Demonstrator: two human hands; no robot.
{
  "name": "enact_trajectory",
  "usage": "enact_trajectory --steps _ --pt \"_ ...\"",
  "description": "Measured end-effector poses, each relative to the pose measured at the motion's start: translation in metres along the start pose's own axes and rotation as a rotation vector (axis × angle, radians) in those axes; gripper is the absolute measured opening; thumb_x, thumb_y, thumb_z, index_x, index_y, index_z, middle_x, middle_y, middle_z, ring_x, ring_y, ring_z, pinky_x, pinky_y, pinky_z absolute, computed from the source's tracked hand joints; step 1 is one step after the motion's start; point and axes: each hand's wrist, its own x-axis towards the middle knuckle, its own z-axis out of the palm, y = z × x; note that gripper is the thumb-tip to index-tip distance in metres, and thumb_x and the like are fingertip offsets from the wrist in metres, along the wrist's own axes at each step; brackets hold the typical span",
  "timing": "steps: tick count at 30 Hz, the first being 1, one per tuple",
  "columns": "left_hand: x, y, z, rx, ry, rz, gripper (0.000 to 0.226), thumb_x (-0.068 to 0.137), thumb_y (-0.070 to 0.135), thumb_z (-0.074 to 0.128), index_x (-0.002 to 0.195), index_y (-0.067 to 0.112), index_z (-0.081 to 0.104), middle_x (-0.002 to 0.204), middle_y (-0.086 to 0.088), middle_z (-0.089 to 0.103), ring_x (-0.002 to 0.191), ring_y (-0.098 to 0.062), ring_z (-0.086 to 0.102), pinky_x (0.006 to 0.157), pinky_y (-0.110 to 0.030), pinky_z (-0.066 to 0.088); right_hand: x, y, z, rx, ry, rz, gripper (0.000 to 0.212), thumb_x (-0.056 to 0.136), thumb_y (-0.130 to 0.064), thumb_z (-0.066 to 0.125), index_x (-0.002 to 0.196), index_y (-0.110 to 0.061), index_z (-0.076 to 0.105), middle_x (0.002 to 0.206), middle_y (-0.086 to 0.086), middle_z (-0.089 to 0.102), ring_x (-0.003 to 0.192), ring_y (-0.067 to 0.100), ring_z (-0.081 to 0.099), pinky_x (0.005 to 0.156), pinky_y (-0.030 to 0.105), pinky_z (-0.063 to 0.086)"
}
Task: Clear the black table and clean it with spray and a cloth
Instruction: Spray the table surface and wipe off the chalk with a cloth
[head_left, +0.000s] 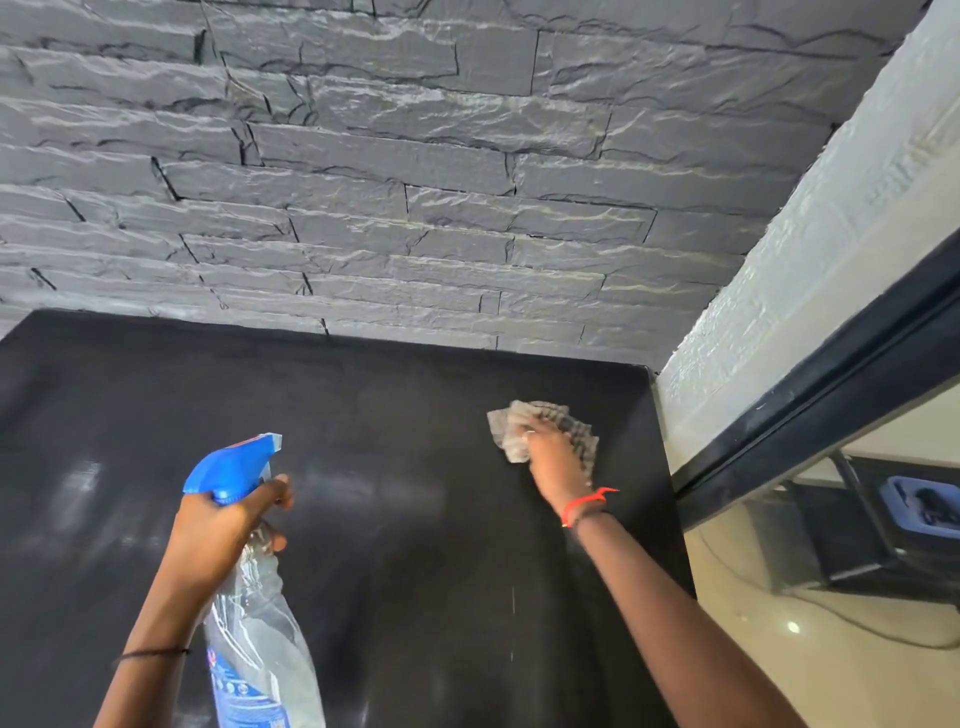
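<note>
- The black surface (395, 467) meets a grey stone wall (363, 182).
- The right hand (553, 454) presses a crumpled cloth (540, 415) flat near its far right corner.
- The left hand (223, 535) grips a clear, blue-topped spray bottle (254, 613).

One camera sits on the person's head. It looks forward and down over the black bench (415, 467) from the person's own side. The bench is close and fills the lower half of the picture. The grey stone wall (363, 182) behind it fills the top. Both arms come in from the bottom edge. The left hand (223, 525) is near the camera, and the right hand (556, 457) reaches farther out. A black frame (831, 415) runs along the right side.
</note>
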Motion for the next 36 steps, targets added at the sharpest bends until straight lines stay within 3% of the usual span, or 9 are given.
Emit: enact_trajectory --steps 6,9,12,16,18,22,28,31,36 --pt "0.01 -0.011 -0.015 -0.016 -0.015 -0.024 0.007 0.086 0.003 0.062 0.088 -0.003 0.06 0.077 -0.017 0.06 0.033 -0.01 0.052 0.036 -0.019 0.046 -0.111 -0.065 0.084 -0.11 -0.146 -0.356 0.036 0.081 -0.024 0.038 0.095 -0.023 0.071 0.118 -0.005 0.065 0.115 0.018 0.056 0.104 0.032 0.028" --pt "0.019 -0.011 -0.02 -0.037 -0.026 -0.021 0.005 0.086 0.001 0.062 0.089 -0.001 0.059 0.076 -0.015 0.059 0.032 -0.011 0.051 0.037 -0.017 0.045 -0.183 -0.037 0.088 -0.229 -0.218 -0.456 0.03 0.093 -0.03 0.032 0.108 -0.032 0.058 0.13 -0.011 0.057 0.128 0.011 0.042 0.107 0.033 0.023" --pt "0.027 -0.009 -0.029 -0.04 -0.051 -0.019 0.006 0.085 0.001 0.062 0.08 0.004 0.06 0.078 -0.017 0.06 0.033 -0.012 0.051 0.038 -0.019 0.046 -0.195 0.011 0.058 -0.209 -0.057 -0.398 0.036 0.102 -0.029 0.02 0.13 -0.038 0.042 0.153 -0.021 0.019 0.142 0.005 0.017 0.115 0.024 0.01" --pt "0.039 -0.009 -0.051 -0.045 -0.067 -0.011 0.016 0.085 0.001 0.061 0.07 0.007 0.058 0.075 -0.016 0.059 0.032 -0.012 0.049 0.036 -0.017 0.043 -0.129 0.016 0.023 -0.035 0.009 -0.174 0.041 0.095 -0.017 0.043 0.134 -0.026 0.05 0.146 -0.017 0.036 0.135 0.02 0.032 0.11 0.009 0.011" --pt "0.043 -0.01 -0.062 -0.039 -0.077 -0.012 0.014 0.084 0.001 0.062 0.071 0.006 0.059 0.075 -0.015 0.059 0.032 -0.013 0.05 0.036 -0.017 0.043 -0.072 0.0 0.02 -0.074 0.003 -0.023 0.044 0.092 -0.001 0.042 0.135 -0.01 0.049 0.148 0.006 0.037 0.139 0.027 0.028 0.113 0.022 0.012" --pt "0.056 -0.015 -0.089 -0.01 -0.091 -0.003 0.015 0.085 0.003 0.063 0.07 0.006 0.059 0.073 -0.013 0.061 0.033 -0.015 0.051 0.037 -0.018 0.044 0.022 -0.072 0.059 -0.19 0.019 0.085 0.043 0.089 -0.001 0.046 0.131 -0.008 0.053 0.144 0.012 0.042 0.135 0.032 0.034 0.112 0.045 0.027" --pt "0.087 -0.023 -0.133 -0.002 -0.073 -0.013 0.009 0.086 0.005 0.063 0.078 0.005 0.059 0.074 -0.012 0.062 0.033 -0.014 0.051 0.037 -0.02 0.046 0.002 -0.195 0.161 -0.203 -0.088 -0.138 0.037 0.093 -0.005 0.038 0.125 -0.007 0.056 0.138 0.014 0.047 0.131 0.032 0.038 0.11 0.051 0.029" --pt "0.102 -0.025 -0.148 -0.002 -0.066 -0.02 0.007 0.086 0.006 0.063 0.082 0.002 0.059 0.075 -0.014 0.062 0.033 -0.014 0.052 0.037 -0.021 0.045 -0.067 -0.202 0.181 -0.267 -0.152 -0.367 0.039 0.079 -0.015 0.039 0.098 -0.021 0.073 0.12 -0.001 0.065 0.116 0.021 0.058 0.093 0.04 0.05" --pt "0.126 -0.026 -0.168 -0.01 -0.06 -0.012 0.008 0.086 0.006 0.062 0.088 -0.001 0.06 0.074 -0.013 0.062 0.033 -0.013 0.052 0.037 -0.019 0.046 -0.143 -0.131 0.149 -0.315 -0.035 -0.457 0.033 0.096 -0.03 0.028 0.118 -0.029 0.053 0.147 -0.017 0.033 0.138 0.007 0.025 0.109 0.031 0.016"
